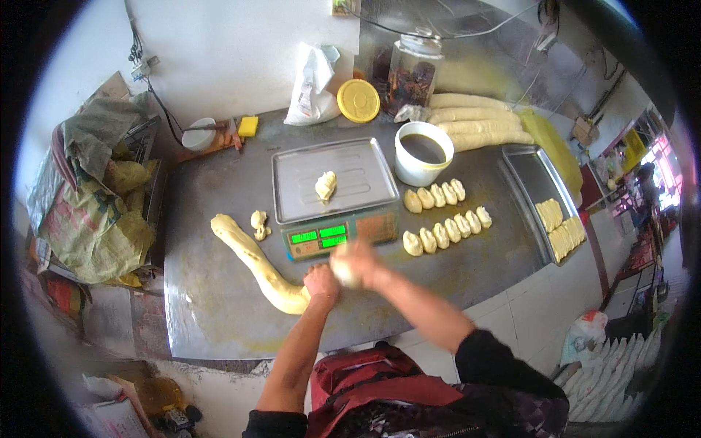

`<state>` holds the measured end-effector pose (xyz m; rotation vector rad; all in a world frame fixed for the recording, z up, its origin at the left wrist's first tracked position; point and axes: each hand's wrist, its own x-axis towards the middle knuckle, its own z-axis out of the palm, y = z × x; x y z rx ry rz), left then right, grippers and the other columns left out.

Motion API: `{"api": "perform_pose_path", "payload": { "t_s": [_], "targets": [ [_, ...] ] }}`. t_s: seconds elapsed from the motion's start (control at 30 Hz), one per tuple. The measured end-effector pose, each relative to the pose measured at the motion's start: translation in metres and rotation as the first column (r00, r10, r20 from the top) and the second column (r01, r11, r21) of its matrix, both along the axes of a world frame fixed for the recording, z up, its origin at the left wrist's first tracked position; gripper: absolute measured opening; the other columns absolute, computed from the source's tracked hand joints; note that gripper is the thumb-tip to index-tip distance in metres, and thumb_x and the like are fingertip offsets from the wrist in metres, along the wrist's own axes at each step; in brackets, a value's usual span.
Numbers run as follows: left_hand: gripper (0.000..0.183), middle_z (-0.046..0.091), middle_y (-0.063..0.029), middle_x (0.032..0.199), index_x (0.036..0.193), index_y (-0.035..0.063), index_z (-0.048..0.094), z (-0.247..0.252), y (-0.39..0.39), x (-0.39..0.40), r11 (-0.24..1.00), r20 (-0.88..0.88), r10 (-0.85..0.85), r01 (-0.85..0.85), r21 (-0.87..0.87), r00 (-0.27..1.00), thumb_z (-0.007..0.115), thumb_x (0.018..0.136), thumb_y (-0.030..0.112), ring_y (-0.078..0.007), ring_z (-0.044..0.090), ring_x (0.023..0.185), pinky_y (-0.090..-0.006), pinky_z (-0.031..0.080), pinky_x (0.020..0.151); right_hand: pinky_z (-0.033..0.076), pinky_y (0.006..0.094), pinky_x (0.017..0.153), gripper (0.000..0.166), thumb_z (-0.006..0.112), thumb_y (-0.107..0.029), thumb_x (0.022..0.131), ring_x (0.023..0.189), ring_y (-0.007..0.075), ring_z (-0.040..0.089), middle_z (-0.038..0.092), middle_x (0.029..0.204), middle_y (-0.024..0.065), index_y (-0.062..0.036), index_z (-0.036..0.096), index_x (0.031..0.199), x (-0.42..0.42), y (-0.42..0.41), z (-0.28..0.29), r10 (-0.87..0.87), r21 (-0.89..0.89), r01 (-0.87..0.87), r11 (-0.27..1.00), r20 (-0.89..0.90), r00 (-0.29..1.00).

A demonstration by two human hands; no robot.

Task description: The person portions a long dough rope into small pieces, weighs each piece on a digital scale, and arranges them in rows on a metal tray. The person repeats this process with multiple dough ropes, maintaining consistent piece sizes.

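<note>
My left hand (321,283) is closed around the near end of a long, thick rope of pale yellow dough (257,263) on the metal tabletop (219,312). Right beside it, my right hand (361,260), blurred, grips a lump of dough (344,274); whether that lump is still joined to the rope I cannot tell. Behind my hands stands a digital scale (339,232) with lit green displays. One dough piece (326,186) rests on its steel pan (290,164). To the right, cut dough pieces (446,232) lie in two rows. Small dough scraps (260,225) sit left of the scale.
A white tub of dark liquid (408,169) stands right of the scale. Behind it are stacked dough rolls (476,123) and a glass jar (413,71). A metal tray (539,241) with flattened dough borders the right edge. Sacks (98,230) are heaped at left.
</note>
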<state>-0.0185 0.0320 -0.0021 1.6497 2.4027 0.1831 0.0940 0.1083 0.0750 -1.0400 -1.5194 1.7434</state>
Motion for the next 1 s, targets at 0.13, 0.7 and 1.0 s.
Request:
{"api": "perform_pose_path", "payload": {
  "t_s": [0.13, 0.7, 1.0],
  "targets": [
    [0.023, 0.058, -0.0138, 0.089, 0.087, 0.0068, 0.057, 0.004, -0.017, 0.011, 0.919, 0.099, -0.291, 0.249, 0.305, 0.951, 0.066, 0.07, 0.019, -0.0314, 0.056, 0.089, -0.0431, 0.044, 0.078, 0.047, 0.0342, 0.073, 0.027, 0.07, -0.023, 0.074, 0.084, 0.0249, 0.06, 0.065, 0.093, 0.0108, -0.0068, 0.066, 0.094, -0.002, 0.106, 0.023, -0.303, 0.719, -0.176, 0.672, 0.484, 0.821],
    [0.092, 0.055, -0.0103, 0.099, 0.117, 0.005, 0.051, 0.007, -0.057, -0.019, 0.886, -0.153, -0.46, 0.463, -0.018, 0.874, 0.079, 0.044, 0.054, -0.0295, 0.051, 0.098, -0.0439, 0.037, 0.09, 0.048, 0.0351, 0.078, 0.039, 0.048, -0.035, 0.092, 0.095, 0.0211, 0.061, 0.065, 0.097, 0.0094, -0.0023, 0.06, 0.109, 0.279, 0.17, -0.1, -0.725, 0.134, 0.723, 0.678, -0.046, 0.688],
    [0.087, 0.056, -0.0109, 0.098, 0.113, 0.0059, 0.053, 0.005, -0.04, -0.01, 0.88, -0.099, -0.47, 0.474, 0.02, 0.877, 0.079, 0.045, 0.054, -0.0311, 0.053, 0.094, -0.0443, 0.039, 0.083, 0.045, 0.0465, 0.08, 0.037, 0.044, -0.036, 0.092, 0.094, 0.0399, 0.057, 0.06, 0.1, 0.0205, -0.0038, 0.06, 0.095, 0.413, 0.206, -0.158, -0.772, 0.694, 0.338, 0.636, 0.567, 0.289]
  ]
}}
